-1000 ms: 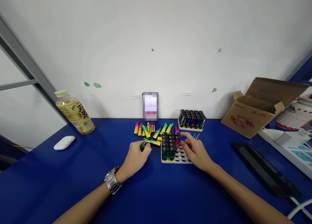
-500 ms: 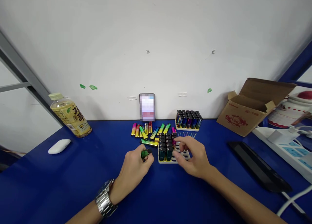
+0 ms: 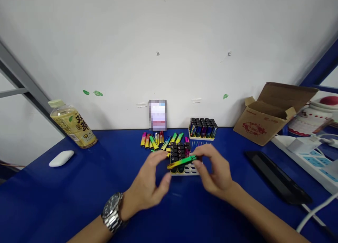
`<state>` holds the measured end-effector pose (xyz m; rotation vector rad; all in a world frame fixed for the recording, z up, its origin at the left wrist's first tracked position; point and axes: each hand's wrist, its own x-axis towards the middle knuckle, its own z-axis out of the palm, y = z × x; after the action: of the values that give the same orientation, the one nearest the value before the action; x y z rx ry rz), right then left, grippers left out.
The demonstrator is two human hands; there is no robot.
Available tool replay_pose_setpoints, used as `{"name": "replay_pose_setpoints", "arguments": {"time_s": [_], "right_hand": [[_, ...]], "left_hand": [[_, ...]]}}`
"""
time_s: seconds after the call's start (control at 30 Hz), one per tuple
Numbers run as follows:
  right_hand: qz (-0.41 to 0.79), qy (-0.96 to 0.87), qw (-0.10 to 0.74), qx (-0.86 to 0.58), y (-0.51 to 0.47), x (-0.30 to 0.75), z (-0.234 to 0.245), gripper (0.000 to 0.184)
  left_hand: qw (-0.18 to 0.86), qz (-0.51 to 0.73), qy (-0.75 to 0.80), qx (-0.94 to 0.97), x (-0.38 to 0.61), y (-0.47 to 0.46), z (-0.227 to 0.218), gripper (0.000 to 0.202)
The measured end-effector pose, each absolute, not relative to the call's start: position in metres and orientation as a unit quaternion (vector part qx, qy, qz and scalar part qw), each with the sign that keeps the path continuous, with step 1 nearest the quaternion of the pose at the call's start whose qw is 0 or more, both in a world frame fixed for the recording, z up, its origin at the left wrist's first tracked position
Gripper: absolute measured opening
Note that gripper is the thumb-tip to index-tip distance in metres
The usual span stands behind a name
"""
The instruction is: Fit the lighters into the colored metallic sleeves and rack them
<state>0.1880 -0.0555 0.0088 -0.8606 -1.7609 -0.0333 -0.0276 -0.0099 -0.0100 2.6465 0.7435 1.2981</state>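
Here's the right hand (image 3: 216,170) pinching the green-yellow tube (image 3: 182,161) slantwise at the white rack (image 3: 194,172), left hand (image 3: 148,181) gaping empty, and a loose fingertip hold could drop it!

One head-worn camera looks forward and down from the near side of the blue worktop (image 3: 71,197), close above the left hand (image 3: 145,185) and right hand (image 3: 216,172), facing the far white wall (image 3: 190,35).

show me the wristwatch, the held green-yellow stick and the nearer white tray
Wristwatch (image 3: 111,205), head view: on its dial
Held green-yellow stick (image 3: 182,162), head view: its middle
Nearer white tray (image 3: 188,174), head view: front rim
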Motion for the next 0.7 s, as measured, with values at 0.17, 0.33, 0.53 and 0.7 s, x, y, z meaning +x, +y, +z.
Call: {"name": "replay_pose_setpoints", "arguments": {"time_s": [0.17,0.33,0.53,0.7], "right_hand": [[-0.008,-0.653,0.603,-0.457,-0.039,0.224,-0.001,0.012],[-0.029,-0.686,0.564,-0.460,-0.032,0.228,-0.006,0.006],[-0.041,-0.766,0.504,-0.397,-0.033,0.216,-0.008,0.013],[-0.043,-0.790,0.484,-0.374,-0.032,0.219,-0.008,0.022]], "left_hand": [[-0.025,0.364,0.425,0.828,-0.055,0.044,-0.021,0.034],[-0.036,0.203,0.469,0.859,-0.069,0.068,-0.030,0.046],[-0.083,0.155,0.532,0.828,-0.062,0.055,-0.017,0.035],[-0.071,0.114,0.594,0.793,-0.060,0.050,-0.014,0.030]]}}
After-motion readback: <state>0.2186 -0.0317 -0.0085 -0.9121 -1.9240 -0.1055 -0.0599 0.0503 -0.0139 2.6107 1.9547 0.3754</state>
